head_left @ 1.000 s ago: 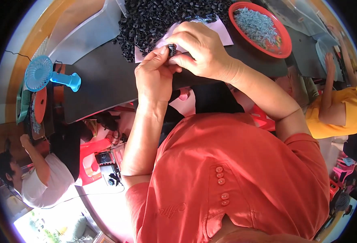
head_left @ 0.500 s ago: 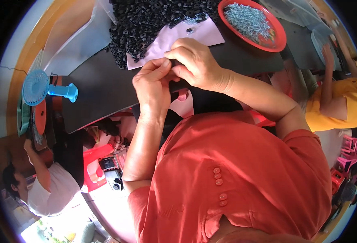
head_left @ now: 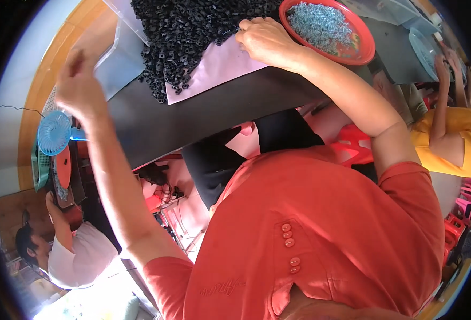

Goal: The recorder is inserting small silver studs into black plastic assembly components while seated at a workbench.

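Observation:
My left hand (head_left: 80,93) is raised at the left, over the rim of a translucent plastic bin (head_left: 119,66). Motion smears its fingers, so whether it holds anything cannot be made out. At the far side of the table my right hand (head_left: 267,41) reaches down with curled fingers onto a pale pink sheet (head_left: 214,69). Its fingertips meet the sheet beside a large heap of small black plastic parts (head_left: 184,32), and what they pinch is hidden under the hand. Just right of that hand stands a red round tray (head_left: 367,40) with many small silvery metal pieces (head_left: 321,26).
The dark table (head_left: 203,120) runs along in front of me. A small blue fan (head_left: 55,132) is at its left. One person in white (head_left: 80,256) sits at the left; another in yellow (head_left: 449,141) works at the right, near a translucent basin (head_left: 423,53).
My hands, together at the middle before, have parted. The left swung left to the bin; the right moved forward to the sheet, now covering the small metal pieces lying there.

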A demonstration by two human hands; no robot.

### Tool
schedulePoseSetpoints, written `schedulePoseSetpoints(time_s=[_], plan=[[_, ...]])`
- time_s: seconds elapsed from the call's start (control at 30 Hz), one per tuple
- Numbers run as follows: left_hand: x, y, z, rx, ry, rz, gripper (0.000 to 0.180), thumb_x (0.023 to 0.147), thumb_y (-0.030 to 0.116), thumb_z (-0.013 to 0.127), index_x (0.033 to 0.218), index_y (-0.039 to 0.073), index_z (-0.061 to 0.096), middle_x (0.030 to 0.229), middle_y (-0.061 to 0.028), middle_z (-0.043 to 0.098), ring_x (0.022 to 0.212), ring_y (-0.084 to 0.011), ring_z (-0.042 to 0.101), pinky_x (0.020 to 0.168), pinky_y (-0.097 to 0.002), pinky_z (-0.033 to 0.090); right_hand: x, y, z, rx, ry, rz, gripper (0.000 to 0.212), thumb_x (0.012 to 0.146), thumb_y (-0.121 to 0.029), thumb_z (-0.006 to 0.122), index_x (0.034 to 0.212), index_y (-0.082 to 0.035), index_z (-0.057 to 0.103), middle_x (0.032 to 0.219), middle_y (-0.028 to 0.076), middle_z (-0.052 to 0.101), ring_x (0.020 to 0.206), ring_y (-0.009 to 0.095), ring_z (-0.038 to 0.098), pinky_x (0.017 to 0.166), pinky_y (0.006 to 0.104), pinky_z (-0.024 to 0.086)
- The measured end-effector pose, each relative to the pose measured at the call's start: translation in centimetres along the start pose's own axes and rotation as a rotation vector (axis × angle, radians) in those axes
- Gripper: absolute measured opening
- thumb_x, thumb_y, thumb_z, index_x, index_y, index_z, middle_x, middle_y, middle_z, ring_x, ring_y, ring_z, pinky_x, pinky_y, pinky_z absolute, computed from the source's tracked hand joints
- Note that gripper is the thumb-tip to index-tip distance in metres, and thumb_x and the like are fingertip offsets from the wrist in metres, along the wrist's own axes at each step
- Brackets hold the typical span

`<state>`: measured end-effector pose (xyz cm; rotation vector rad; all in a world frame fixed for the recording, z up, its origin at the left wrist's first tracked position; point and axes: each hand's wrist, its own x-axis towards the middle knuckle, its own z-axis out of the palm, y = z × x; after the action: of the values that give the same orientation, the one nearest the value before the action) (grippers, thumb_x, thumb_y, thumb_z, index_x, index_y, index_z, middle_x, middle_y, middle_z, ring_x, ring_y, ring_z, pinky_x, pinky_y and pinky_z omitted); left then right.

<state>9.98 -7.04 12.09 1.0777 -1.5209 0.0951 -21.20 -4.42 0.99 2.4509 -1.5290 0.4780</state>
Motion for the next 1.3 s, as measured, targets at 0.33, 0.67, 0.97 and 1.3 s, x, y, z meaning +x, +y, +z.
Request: schedulePoseSetpoints(time_s=[0.33,0.67,0.97,1.3], plan=[[-12.2,4.9,10.7,-0.100,-0.642,-0.025,0.020,0.075,0.011,0.073,0.091,-0.001,0.070,0.086,-0.0118,0.068,0.077,-0.0202,0.066,0.072,-0.0307,0.051,0.8,1.3,1.0,0.274,0.224,0.038,0.011,0.079,-0.011,0.059,0.087,-0.009,0.066,0.091,0.008,0.066,0.084,0.031,0.065,0.070,0.0434,0.051],[-13.2,4.9,12.7,-0.217,-0.619,-0.196,0.009,0.074,0.006,0.070,0.079,0.000,0.066,0.076,-0.0154,0.065,0.067,-0.0288,0.065,0.064,-0.0356,0.050,0.4,1.4,-1.0,0.757,0.165,0.221,0.011,0.085,-0.014,0.066,0.087,-0.003,0.066,0.072,0.005,0.065,0.067,0.011,0.060,0.063,0.0272,0.046],[-14.1,7.3,11.0,-0.649,-0.294,-0.522,0.010,0.075,-0.001,0.074,0.078,-0.002,0.064,0.068,-0.0026,0.063,0.063,-0.0078,0.054,0.060,-0.0225,0.045,0.0,-0.8,-3.6,1.303,-0.257,0.383,0.022,0.092,-0.024,0.059,0.080,-0.006,0.065,0.068,-0.001,0.058,0.064,0.006,0.054,0.055,0.0208,0.040],[-12.9,7.2,8.7,-0.889,-0.286,-0.924,0.014,0.079,-0.003,0.069,0.088,-0.003,0.059,0.070,-0.0098,0.063,0.054,-0.0140,0.056,0.045,-0.0263,0.043,0.9,-1.9,-3.0,1.283,-0.232,0.329,0.023,0.091,-0.027,0.061,0.080,-0.006,0.064,0.067,-0.003,0.055,0.064,0.007,0.054,0.054,0.0222,0.039]])
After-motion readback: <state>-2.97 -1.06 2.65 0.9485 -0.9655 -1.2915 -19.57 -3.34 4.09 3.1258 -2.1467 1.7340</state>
